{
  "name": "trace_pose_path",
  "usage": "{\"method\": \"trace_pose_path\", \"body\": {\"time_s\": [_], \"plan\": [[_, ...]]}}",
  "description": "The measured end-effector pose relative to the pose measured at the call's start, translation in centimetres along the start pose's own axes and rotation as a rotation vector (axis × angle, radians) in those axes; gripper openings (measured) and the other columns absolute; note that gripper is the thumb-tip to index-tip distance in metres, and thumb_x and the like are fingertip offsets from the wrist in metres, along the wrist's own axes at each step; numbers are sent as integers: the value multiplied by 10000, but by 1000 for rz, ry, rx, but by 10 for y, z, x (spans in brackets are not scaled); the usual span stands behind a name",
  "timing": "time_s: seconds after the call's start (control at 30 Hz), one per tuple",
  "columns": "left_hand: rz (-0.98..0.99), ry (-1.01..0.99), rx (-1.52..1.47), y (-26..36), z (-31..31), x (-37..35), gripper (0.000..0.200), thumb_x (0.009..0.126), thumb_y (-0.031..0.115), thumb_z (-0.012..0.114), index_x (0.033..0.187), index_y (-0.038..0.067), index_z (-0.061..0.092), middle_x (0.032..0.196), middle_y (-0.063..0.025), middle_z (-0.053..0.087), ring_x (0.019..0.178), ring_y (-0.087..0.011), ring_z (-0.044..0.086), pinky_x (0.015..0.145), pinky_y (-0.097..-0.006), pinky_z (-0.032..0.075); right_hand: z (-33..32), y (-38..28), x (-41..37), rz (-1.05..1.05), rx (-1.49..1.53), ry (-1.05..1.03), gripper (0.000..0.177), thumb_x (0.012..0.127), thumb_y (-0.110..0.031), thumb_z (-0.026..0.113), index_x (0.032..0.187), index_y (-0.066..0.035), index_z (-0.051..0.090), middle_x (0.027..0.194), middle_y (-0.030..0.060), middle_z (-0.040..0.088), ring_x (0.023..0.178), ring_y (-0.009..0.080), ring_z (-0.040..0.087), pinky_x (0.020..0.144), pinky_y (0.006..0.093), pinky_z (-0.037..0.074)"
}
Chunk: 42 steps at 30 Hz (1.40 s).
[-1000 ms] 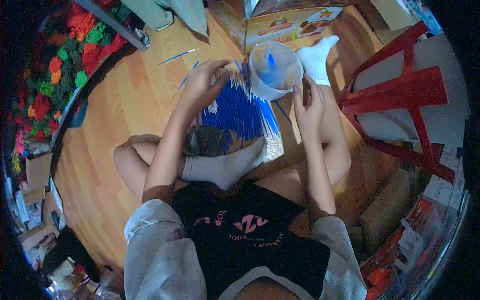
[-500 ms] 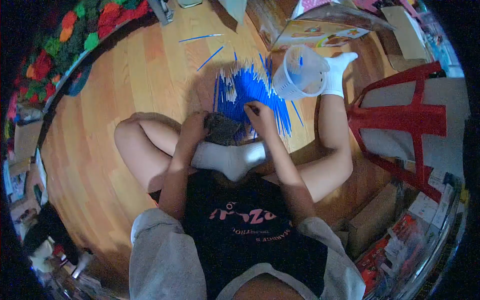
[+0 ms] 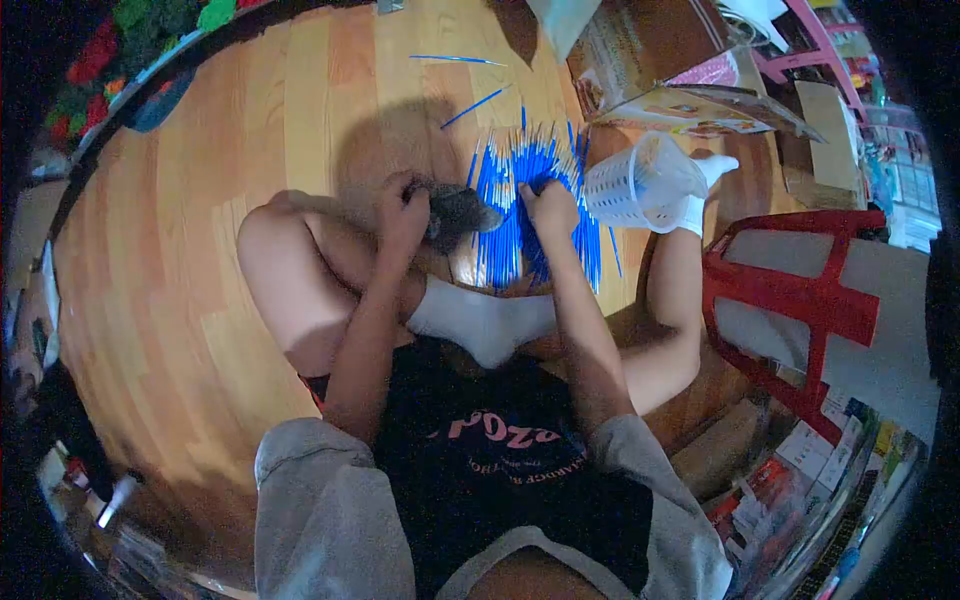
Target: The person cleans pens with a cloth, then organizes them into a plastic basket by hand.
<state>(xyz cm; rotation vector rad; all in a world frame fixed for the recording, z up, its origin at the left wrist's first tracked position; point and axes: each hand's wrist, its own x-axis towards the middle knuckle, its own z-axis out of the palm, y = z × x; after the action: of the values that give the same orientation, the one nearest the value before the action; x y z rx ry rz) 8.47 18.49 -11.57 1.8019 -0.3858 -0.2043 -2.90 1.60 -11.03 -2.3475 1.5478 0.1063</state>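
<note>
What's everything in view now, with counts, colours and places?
Floor: one, brown, underneath
Sticks: many, blue with pale ends, centre
Dark item: one, grey, left of the sticks
Container: one, translucent, right of the sticks
Open carton: one, brown, upper right
Frame: one, red, right side
Tufts: several, red and green, upper left
Packages: several, mixed, lower right
Shirt: one, black, bottom
Left hand: one, bare, at the dark item
Right hand: one, bare, at the sticks
Feet: two, white-socked, centre and upper right

The right hand point(image 3: 553, 208) is off the translucent perforated plastic tub point(image 3: 612, 193), onto the slender blue sticks point(image 3: 495, 252).
The left hand point(image 3: 405, 215) has come from above the sticks' far left to the dark grey, soft-looking bundle point(image 3: 455, 216).
</note>
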Motion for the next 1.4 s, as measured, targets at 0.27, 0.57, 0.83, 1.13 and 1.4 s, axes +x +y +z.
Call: {"method": "trace_pose_path", "body": {"time_s": [0.27, 0.57, 0.83, 1.13, 1.4], "plan": [[-265, -77, -211, -6, 6, 0, 162, 668, 37, 459, 779, -16, 565, 685, -98, 567, 643, -158, 522, 617, -285, 423, 11, 16, 16, -129, 18, 2, 343, 678, -345, 604, 759, -12, 602, 747, 208, 583, 734, 340, 571, 642, 409, 444], [-294, -106, -201, -18, 10, 1, 171, 671, 73, 475, 771, -11, 586, 666, -97, 574, 630, -153, 525, 606, -286, 423, 3, 44, -5, -169, 359, -17, 280, 742, -237, 554, 731, 42, 580, 701, 214, 574, 674, 335, 567, 593, 390, 420], [-73, -104, 183, 1, 8, -5, 192, 676, 115, 515, 806, -4, 589, 733, -154, 585, 695, -288, 561, 692, -345, 437, -6, 38, -57, -203, 1015, -237, 237, 860, -199, 428, 797, 3, 535, 634, 55, 541, 617, 129, 495, 614, 251, 391], [104, -535, -167, 31, 23, -35, 273, 772, 238, 541, 895, -4, 571, 811, -129, 594, 777, -187, 562, 729, -300, 422, -7, 14, -104, -303, 1069, -377, 194, 868, -189, 416, 835, -32, 525, 671, 14, 523, 598, 75, 445, 564, 204, 356], [-444, -791, -442, 43, 20, -41, 246, 820, 196, 507, 972, 4, 523, 826, -111, 602, 741, -156, 567, 673, -279, 464, 23, 19, -113, -349, 1080, -211, 234, 839, -206, 467, 903, 5, 546, 720, 106, 563, 670, 152, 495, 630, 277, 391]]}}
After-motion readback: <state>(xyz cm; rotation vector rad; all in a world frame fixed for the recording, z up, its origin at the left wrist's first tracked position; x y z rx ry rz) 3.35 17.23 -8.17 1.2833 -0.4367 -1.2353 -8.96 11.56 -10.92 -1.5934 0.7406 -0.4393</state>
